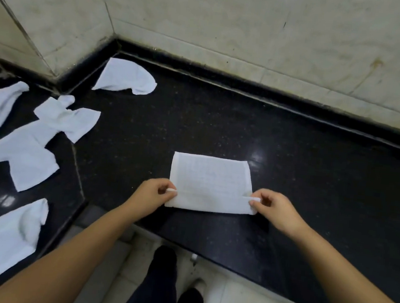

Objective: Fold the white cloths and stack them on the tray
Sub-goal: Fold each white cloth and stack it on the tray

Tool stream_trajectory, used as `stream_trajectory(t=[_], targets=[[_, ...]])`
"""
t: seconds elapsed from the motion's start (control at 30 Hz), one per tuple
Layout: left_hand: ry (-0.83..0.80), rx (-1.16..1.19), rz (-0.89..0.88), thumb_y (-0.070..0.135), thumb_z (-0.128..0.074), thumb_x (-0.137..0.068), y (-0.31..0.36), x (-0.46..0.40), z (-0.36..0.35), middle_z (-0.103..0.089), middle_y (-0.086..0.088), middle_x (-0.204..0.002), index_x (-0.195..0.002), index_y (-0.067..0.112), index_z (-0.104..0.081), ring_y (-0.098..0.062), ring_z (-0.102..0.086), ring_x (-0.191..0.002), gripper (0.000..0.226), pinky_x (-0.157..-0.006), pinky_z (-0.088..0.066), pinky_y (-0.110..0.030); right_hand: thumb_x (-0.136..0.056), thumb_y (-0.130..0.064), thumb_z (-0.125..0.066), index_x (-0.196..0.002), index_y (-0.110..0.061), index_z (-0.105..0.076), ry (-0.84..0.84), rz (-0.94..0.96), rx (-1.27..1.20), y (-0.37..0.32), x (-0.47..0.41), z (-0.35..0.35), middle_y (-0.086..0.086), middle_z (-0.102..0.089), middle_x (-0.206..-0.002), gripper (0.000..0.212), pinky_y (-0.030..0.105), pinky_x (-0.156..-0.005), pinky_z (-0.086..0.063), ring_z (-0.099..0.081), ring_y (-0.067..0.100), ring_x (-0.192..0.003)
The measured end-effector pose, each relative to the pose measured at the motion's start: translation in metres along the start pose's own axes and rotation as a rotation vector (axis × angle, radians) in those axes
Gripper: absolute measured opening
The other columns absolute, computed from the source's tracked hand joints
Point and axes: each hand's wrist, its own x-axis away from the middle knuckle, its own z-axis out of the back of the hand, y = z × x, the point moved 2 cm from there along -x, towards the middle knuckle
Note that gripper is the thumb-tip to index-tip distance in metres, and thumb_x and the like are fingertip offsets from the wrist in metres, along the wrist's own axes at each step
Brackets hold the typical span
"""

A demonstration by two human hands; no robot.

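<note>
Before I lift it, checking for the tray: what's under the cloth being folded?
Only the black countertop shows around the cloth both hands pinch. What is directly beneath it is covered.

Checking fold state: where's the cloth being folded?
Head view, centre: the cloth lies on the black counter near its front edge, pinched by left hand and right hand.

A glossy black speckled counter meets pale marble-tiled walls in a corner; pale floor tiles below.
</note>
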Motion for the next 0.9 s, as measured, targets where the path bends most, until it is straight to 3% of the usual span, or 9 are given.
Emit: stream_trajectory(t=[0.1, 0.2, 0.3, 0.43, 0.53, 0.67, 0.83, 0.9], targets=[[0.113, -0.023, 0.039, 0.021, -0.060, -0.089, 0.011, -0.028, 0.008, -0.065, 0.002, -0.086, -0.088, 0.014, -0.067, -0.009, -0.059, -0.079, 0.010, -0.067, -0.044, -0.020, -0.090, -0.020, -0.062, -0.073, -0.025, -0.060, 0.112, -0.028, -0.006, -0.016, -0.031, 0.007, -0.005, -0.062, -0.078, 0.018, 0.016, -0.061, -0.041, -0.052, 0.005, -0.070], [0.194, -0.052, 0.080, 0.023, -0.057, -0.090, 0.020, -0.060, 0.013, -0.061, 0.002, -0.082, -0.089, 0.015, -0.063, -0.009, -0.055, -0.074, 0.010, -0.061, -0.041, -0.020, -0.091, -0.020, -0.059, -0.084, -0.016, -0.062, 0.189, -0.084, 0.026, -0.027, -0.065, 0.009, -0.003, -0.061, -0.082, 0.009, 0.015, -0.059, -0.039, -0.053, 0.011, -0.075], [0.251, -0.146, 0.093, 0.024, -0.053, -0.091, 0.023, -0.086, 0.011, -0.059, 0.003, -0.084, -0.086, 0.018, -0.060, -0.015, -0.057, -0.080, 0.010, -0.074, -0.047, -0.032, -0.091, -0.019, -0.054, -0.090, -0.008, -0.064, 0.238, -0.147, 0.062, -0.030, -0.090, 0.004, 0.001, -0.061, -0.086, 0.014, 0.023, -0.061, -0.042, -0.054, 0.016, -0.079], [0.302, -0.304, 0.080, 0.025, -0.049, -0.093, 0.017, -0.103, 0.001, -0.058, -0.002, -0.098, -0.093, 0.019, -0.060, -0.019, -0.054, -0.095, 0.013, -0.091, -0.044, -0.039, -0.092, -0.019, -0.048, -0.090, -0.016, -0.062, 0.266, -0.213, 0.230, -0.024, -0.105, -0.007, 0.003, -0.054, -0.100, 0.014, 0.035, -0.084, -0.044, -0.055, 0.024, -0.096], [0.322, -0.383, 0.068, 0.030, -0.053, -0.092, 0.006, -0.105, -0.005, -0.054, -0.002, -0.111, -0.107, 0.020, -0.055, -0.019, -0.049, -0.105, 0.019, -0.092, -0.038, -0.035, -0.092, -0.018, -0.049, -0.110, -0.019, -0.060, 0.291, -0.191, 0.437, -0.027, -0.108, -0.012, 0.005, -0.051, -0.118, 0.021, 0.039, -0.098, -0.036, -0.045, 0.026, -0.115], [0.345, -0.383, 0.083, 0.043, -0.056, -0.088, -0.007, -0.080, -0.006, -0.048, -0.004, -0.124, -0.126, 0.018, -0.045, -0.022, -0.044, -0.115, 0.046, -0.095, -0.034, -0.035, -0.092, -0.021, -0.052, -0.131, -0.020, -0.047, 0.194, 0.000, 0.534, -0.064, -0.127, -0.031, 0.006, -0.046, -0.132, 0.038, 0.041, -0.103, -0.030, -0.038, 0.026, -0.126], [0.313, -0.492, 0.141, 0.059, -0.049, -0.086, -0.023, -0.047, -0.016, -0.045, -0.002, -0.133, -0.135, 0.019, -0.039, -0.020, -0.042, -0.122, 0.064, -0.099, -0.033, -0.035, -0.093, -0.030, -0.053, -0.136, -0.022, -0.043, -0.149, 0.205, 0.558, -0.124, -0.157, -0.093, 0.006, -0.047, -0.132, 0.045, 0.041, -0.103, -0.034, -0.041, 0.025, -0.125], [0.310, -0.524, 0.142, 0.060, -0.047, -0.086, -0.024, -0.046, -0.017, -0.044, -0.002, -0.135, -0.136, 0.019, -0.039, -0.020, -0.041, -0.122, 0.065, -0.099, -0.032, -0.035, -0.093, -0.030, -0.052, -0.132, -0.020, -0.046, -0.184, 0.214, 0.640, -0.135, -0.164, -0.110, 0.006, -0.047, -0.130, 0.041, 0.041, -0.101, -0.035, -0.042, 0.026, -0.124]])
